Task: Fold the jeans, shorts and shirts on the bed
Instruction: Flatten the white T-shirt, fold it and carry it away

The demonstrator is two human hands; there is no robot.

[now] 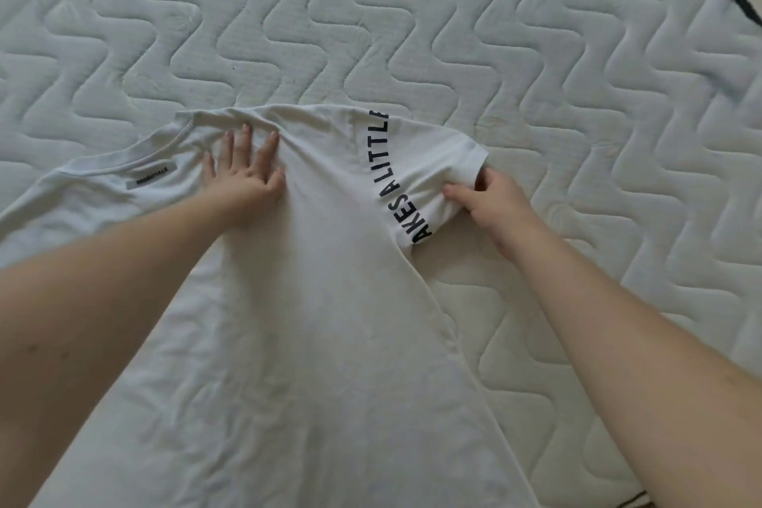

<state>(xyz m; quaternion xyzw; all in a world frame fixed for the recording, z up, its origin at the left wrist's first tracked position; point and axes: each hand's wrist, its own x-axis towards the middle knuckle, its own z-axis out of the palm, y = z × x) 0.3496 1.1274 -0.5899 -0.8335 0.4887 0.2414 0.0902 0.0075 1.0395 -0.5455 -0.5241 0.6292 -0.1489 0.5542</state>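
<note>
White shirt (321, 301): spread on quilted bed (412, 33), hem cut off below frame. Left hand (243, 177): fingers spread flat near collar. Right hand (490, 202): fingers pinching folded sleeve edge. Lettering partly hidden by fold; neck label (150, 180) unreadable.

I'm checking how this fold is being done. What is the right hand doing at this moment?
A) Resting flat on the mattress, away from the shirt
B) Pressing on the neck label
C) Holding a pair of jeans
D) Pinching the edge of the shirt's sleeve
D: the right hand pinches the hem of the white shirt at its sleeve, while the left hand presses flat near the collar.
</note>
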